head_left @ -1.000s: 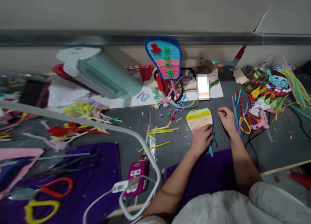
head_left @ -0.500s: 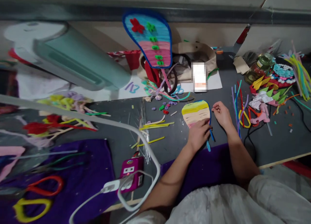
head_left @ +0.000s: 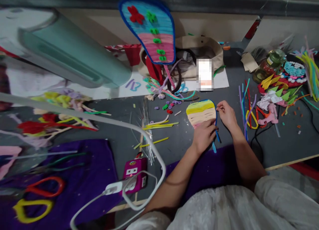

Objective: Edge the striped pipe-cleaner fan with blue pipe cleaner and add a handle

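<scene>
A small craft panel (head_left: 201,113) with yellow, cream and pink bands lies on the dark table, a blue strip along its top and right edge. My left hand (head_left: 204,134) is closed on its lower part, fingers over the pink end. Blue strip ends (head_left: 214,147) stick out below those fingers. At the panel's right edge, my right hand (head_left: 225,114) has thumb and index finger pinched by the blue edging; what lies between the fingertips is too small to make out. A larger finished-looking panel (head_left: 156,37) with red and green flowers stands behind on a pink stem.
A lit phone (head_left: 204,73) leans by a beige bag (head_left: 216,52). Coloured pipe cleaners (head_left: 245,107) and a pink glue gun (head_left: 270,115) lie right. A white cable (head_left: 124,124) crosses to a purple power strip (head_left: 134,175). Scissors (head_left: 45,186) rest on purple cloth at left.
The camera view has shifted slightly. My right hand has come a little closer to the panel's right edge, with its fingertips now at the blue edging. My left hand stays on the panel.
</scene>
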Motion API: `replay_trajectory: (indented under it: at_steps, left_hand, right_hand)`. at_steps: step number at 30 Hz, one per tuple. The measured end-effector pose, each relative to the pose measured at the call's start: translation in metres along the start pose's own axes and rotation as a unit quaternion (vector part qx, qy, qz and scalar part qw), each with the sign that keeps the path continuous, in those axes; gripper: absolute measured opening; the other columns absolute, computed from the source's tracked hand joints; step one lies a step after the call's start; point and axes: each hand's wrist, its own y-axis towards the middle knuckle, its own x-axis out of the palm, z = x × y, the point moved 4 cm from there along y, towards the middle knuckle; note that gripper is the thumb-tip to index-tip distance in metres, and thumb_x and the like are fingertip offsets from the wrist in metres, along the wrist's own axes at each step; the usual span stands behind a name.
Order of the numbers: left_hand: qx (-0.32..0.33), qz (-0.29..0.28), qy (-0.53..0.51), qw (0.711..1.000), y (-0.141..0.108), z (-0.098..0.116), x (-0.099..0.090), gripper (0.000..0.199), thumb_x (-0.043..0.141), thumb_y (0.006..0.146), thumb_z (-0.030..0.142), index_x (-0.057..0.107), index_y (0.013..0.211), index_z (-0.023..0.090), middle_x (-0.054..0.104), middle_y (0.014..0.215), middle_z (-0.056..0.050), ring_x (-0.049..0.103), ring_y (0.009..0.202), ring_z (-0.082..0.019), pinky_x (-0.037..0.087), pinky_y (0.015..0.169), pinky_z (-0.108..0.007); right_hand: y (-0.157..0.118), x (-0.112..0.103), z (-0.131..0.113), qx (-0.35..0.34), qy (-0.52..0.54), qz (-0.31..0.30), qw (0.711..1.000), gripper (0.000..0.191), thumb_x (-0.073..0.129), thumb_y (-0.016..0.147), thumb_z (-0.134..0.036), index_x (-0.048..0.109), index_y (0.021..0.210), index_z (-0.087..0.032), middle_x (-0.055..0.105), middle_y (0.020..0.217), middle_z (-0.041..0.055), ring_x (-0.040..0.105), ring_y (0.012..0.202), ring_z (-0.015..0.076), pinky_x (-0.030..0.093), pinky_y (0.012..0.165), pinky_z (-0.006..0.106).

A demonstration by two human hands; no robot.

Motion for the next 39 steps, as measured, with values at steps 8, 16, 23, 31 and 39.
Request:
replay_trajectory:
  at_steps: [8, 16, 23, 31, 39]
  left_hand:
    - [0.001, 0.0, -0.008, 1.0, 0.0, -0.0008, 0.0005, 0.021, 0.059, 0.092, 0.015, 0.075, 0.103, 0.023, 0.066, 0.136, -0.006, 0.064, 0.121, -0.021, 0.054, 0.103, -0.037]
    - [-0.007, -0.009, -0.009, 1.0, 0.0003, -0.0009, 0.0006, 0.022, 0.058, 0.093, 0.017, 0.076, 0.104, 0.024, 0.065, 0.137, -0.006, 0.063, 0.122, -0.022, 0.054, 0.102, -0.037]
    - [-0.005, -0.005, -0.005, 1.0, 0.0003, -0.0016, 0.0016, 0.022, 0.059, 0.091, 0.015, 0.076, 0.102, 0.024, 0.066, 0.136, -0.006, 0.064, 0.121, -0.022, 0.054, 0.102, -0.037]
    - [-0.003, 0.002, -0.004, 1.0, 0.0003, -0.0005, 0.0008, 0.02, 0.059, 0.093, 0.016, 0.076, 0.102, 0.023, 0.067, 0.135, -0.006, 0.065, 0.12, -0.022, 0.054, 0.101, -0.037]
    - [0.001, 0.0, 0.004, 1.0, 0.0003, 0.0002, 0.0001, 0.02, 0.059, 0.092, 0.016, 0.075, 0.102, 0.023, 0.067, 0.134, -0.006, 0.065, 0.118, -0.022, 0.055, 0.099, -0.036]
  right_hand:
    - [0.0011, 0.0003, -0.0007, -0.003, -0.011, -0.012, 1.0, 0.017, 0.048, 0.086, -0.016, 0.058, 0.095, -0.028, 0.073, 0.09, 0.0008, 0.068, 0.08, 0.0206, 0.05, 0.078, 0.034]
    - [0.0014, 0.0009, -0.0012, -0.011, -0.019, -0.013, 1.0, 0.021, 0.048, 0.086, -0.014, 0.059, 0.097, -0.028, 0.073, 0.089, 0.0003, 0.069, 0.082, 0.0203, 0.051, 0.079, 0.033]
    - [0.0019, 0.0016, -0.0003, -0.014, -0.01, -0.012, 1.0, 0.023, 0.047, 0.084, -0.012, 0.06, 0.097, -0.028, 0.073, 0.088, 0.0003, 0.069, 0.083, 0.02, 0.051, 0.081, 0.034]
    - [0.0016, 0.0002, -0.0005, -0.011, -0.002, -0.01, 1.0, 0.022, 0.048, 0.084, -0.014, 0.06, 0.096, -0.028, 0.073, 0.088, 0.0001, 0.068, 0.081, 0.0197, 0.05, 0.08, 0.033]
    - [0.0004, -0.0028, -0.0032, -0.002, -0.024, -0.009, 1.0, 0.021, 0.048, 0.084, -0.013, 0.06, 0.095, -0.027, 0.075, 0.088, 0.0009, 0.07, 0.082, 0.0202, 0.05, 0.078, 0.033]
